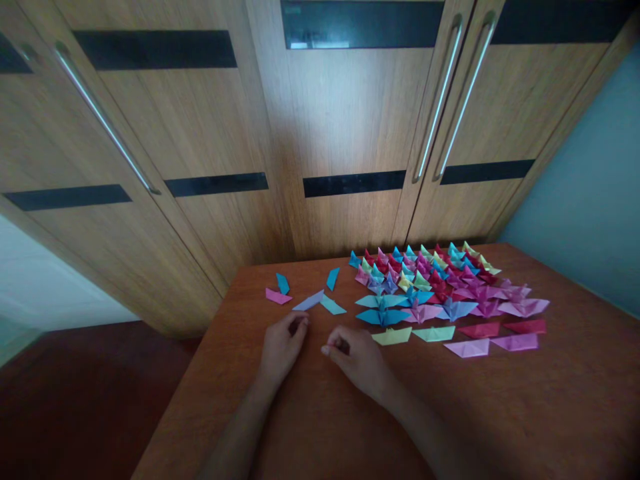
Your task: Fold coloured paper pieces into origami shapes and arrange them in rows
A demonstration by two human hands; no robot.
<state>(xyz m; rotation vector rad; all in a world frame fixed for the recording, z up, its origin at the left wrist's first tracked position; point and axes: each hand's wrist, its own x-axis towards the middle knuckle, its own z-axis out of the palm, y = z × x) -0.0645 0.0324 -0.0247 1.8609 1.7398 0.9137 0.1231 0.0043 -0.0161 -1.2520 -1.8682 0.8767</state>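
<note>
My left hand [284,347] rests low over the table, fingers curled in, and no paper shows in it. Just beyond its fingertips lies a lavender folded paper piece [309,301]; whether they touch I cannot tell. My right hand [361,363] has thumb and fingers drawn together in a loose ring, with nothing visible in the grip. Around the lavender piece are a pale aqua piece [333,305], a pink piece [278,296] and two blue pieces, one at the left [283,284] and one at the right [333,279]. A pale yellow folded paper [393,337] lies beside my right hand.
Rows of colourful origami cranes [440,283] fill the table's back right. In front of them lie flat folded papers, among them a mint one [434,334] and a magenta one [516,342]. A wooden cabinet [350,113] stands behind the brown table [310,427].
</note>
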